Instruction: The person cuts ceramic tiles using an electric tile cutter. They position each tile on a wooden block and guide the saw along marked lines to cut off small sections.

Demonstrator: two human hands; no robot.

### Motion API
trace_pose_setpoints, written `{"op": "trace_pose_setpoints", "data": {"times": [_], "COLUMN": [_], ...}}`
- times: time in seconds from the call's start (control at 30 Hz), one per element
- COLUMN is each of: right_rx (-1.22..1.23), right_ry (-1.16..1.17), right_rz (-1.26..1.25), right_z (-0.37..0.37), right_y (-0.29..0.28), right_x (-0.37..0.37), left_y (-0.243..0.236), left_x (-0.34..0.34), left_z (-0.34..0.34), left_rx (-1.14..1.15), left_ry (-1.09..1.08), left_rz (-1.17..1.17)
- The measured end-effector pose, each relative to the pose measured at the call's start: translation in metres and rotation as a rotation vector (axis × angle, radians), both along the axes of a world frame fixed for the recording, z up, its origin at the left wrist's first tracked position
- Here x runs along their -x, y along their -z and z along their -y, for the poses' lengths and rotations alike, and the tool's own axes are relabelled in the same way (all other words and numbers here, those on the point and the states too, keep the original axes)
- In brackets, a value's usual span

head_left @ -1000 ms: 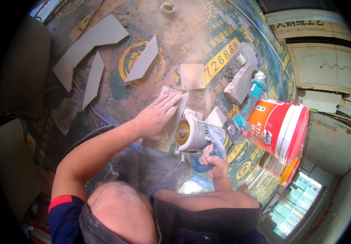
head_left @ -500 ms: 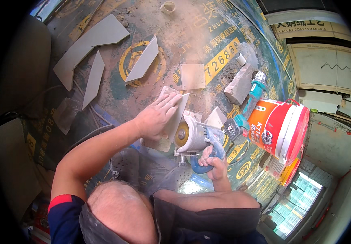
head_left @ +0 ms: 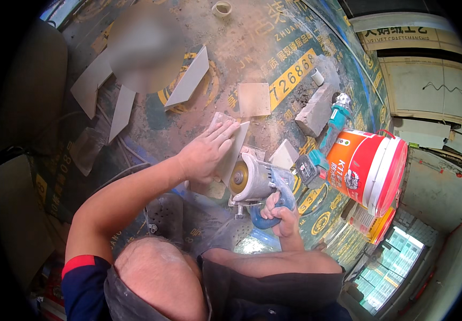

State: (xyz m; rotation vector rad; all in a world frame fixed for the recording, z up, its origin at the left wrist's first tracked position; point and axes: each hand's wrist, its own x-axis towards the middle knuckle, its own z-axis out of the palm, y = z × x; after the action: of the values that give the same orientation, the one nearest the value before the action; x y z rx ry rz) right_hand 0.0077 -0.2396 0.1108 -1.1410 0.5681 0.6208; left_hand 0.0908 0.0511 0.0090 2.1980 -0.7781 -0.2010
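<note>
My left hand (head_left: 209, 147) lies with fingers stretched out on a pale tile piece (head_left: 232, 160), which stands at a slant beside the blade of a handheld cutting saw (head_left: 255, 176). The saw has a gold-coloured disc, a pale guard and a blue handle, and is coated in dust. My right hand (head_left: 279, 214) is closed round that handle. Under the tile is another dusty pale piece (head_left: 204, 190). A small pale offcut (head_left: 284, 155) lies just behind the saw, and a square piece (head_left: 253, 99) lies farther up.
Cut tile strips (head_left: 187, 75) lie at upper left, partly behind a grey blurred patch. To the right are a concrete block (head_left: 314, 109), a teal angle grinder (head_left: 332, 128), an orange-red bucket (head_left: 362, 168), a white cylinder (head_left: 316, 77) and a window (head_left: 386, 267). A tape roll (head_left: 221, 9) sits at the back.
A grey blurred patch has appeared over the upper-left tile strips. My left elbow has shifted very slightly leftward; my hands and the saw look almost unchanged.
</note>
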Motion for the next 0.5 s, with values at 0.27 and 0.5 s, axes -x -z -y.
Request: {"op": "trace_pose_setpoints", "data": {"times": [0.27,0.5], "right_rx": [-0.022,-0.005], "right_ry": [0.004,0.009], "right_rz": [-0.014,-0.007], "right_z": [0.0015,-0.0029], "right_y": [-0.0004,-0.0007], "right_x": [0.0020,0.0102], "left_y": [-0.0042,-0.0030], "left_x": [-0.0004,0.0018], "left_z": [-0.0004,-0.0026], "left_rx": [-0.026,0.019], "left_ry": [0.017,0.011], "left_rz": [-0.026,-0.034]}}
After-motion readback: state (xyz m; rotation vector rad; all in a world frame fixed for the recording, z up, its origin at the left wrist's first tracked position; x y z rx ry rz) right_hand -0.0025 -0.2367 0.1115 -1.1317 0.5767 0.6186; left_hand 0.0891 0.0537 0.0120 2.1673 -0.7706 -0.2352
